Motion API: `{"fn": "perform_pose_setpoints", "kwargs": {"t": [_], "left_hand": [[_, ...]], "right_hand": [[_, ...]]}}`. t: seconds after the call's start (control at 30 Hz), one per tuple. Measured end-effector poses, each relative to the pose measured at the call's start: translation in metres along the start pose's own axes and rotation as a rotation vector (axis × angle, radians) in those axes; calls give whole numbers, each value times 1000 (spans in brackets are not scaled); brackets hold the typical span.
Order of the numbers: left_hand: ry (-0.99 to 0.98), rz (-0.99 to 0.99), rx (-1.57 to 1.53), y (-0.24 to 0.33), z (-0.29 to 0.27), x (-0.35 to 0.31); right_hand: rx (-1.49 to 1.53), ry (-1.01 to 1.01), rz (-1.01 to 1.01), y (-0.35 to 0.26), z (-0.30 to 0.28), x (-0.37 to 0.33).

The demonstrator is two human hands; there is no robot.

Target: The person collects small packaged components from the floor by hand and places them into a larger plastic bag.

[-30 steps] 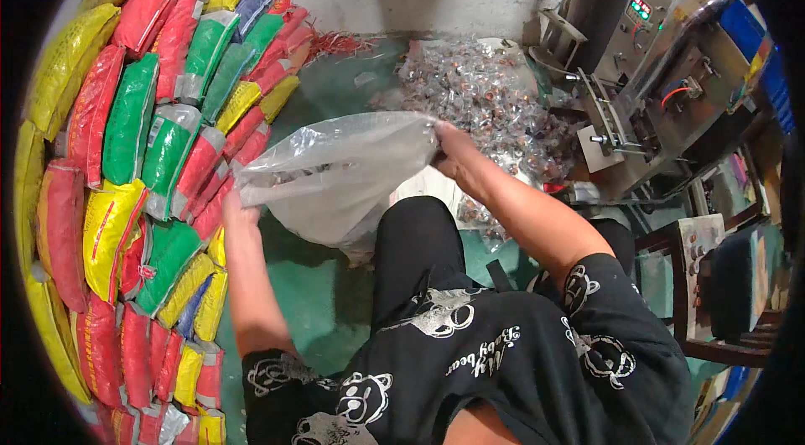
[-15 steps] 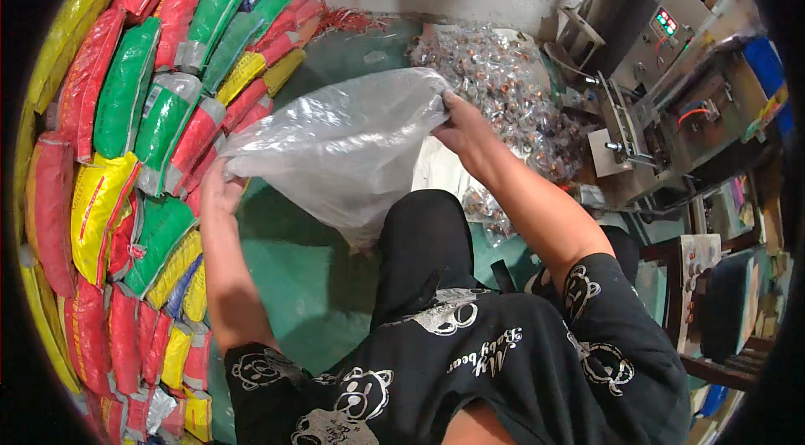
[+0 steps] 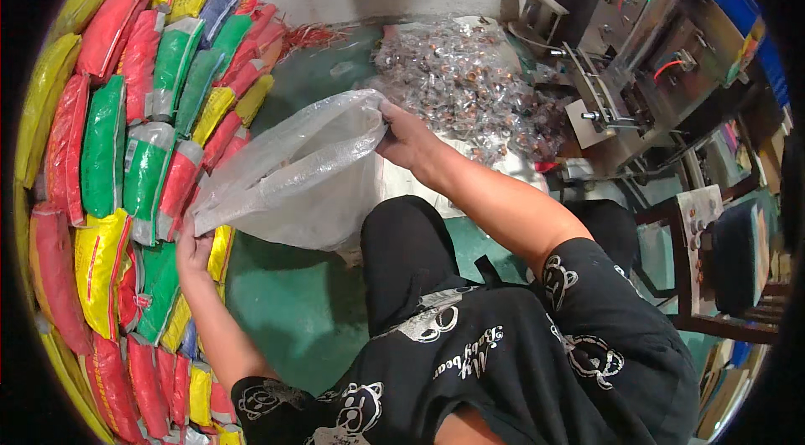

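A large clear plastic bag (image 3: 306, 185) is stretched between my two hands, its mouth gaping along the upper side. My left hand (image 3: 194, 252) is closed on the bag's left corner, close to the stacked sacks. At the opposite end, my right hand (image 3: 402, 136) pinches the rim with the fingers partly hidden behind the film. The lower part of the bag hangs down in front of my knee. I cannot make out anything inside it.
Full red, green and yellow sacks (image 3: 105, 147) are piled high on the left. Many small clear-wrapped pieces (image 3: 457, 80) lie heaped on a pale sheet beyond my right hand. A metal machine (image 3: 620, 84) with a lit display stands at right, a wooden chair (image 3: 683, 252) nearer.
Both hands have shifted left and somewhat lower in the picture with the bag. Its mouth now gapes wider. The whole view has also turned a little, moving the machine leftward.
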State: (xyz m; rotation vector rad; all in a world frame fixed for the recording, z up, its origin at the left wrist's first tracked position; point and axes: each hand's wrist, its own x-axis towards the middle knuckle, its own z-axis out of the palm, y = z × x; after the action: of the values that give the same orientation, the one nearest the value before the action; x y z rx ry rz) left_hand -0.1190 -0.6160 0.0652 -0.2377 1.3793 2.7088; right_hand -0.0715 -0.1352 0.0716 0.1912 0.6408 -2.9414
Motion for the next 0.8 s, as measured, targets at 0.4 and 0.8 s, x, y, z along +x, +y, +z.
{"fn": "perform_pose_setpoints", "kwargs": {"t": [0.4,0.8], "left_hand": [[-232,-118,263,-43,-23,31],[-120,25,522,-13,-18,99]], "right_hand": [[-1293,-140,-654,-31,-40,-16],[-696,-97,10,-9,-39,-33]]}}
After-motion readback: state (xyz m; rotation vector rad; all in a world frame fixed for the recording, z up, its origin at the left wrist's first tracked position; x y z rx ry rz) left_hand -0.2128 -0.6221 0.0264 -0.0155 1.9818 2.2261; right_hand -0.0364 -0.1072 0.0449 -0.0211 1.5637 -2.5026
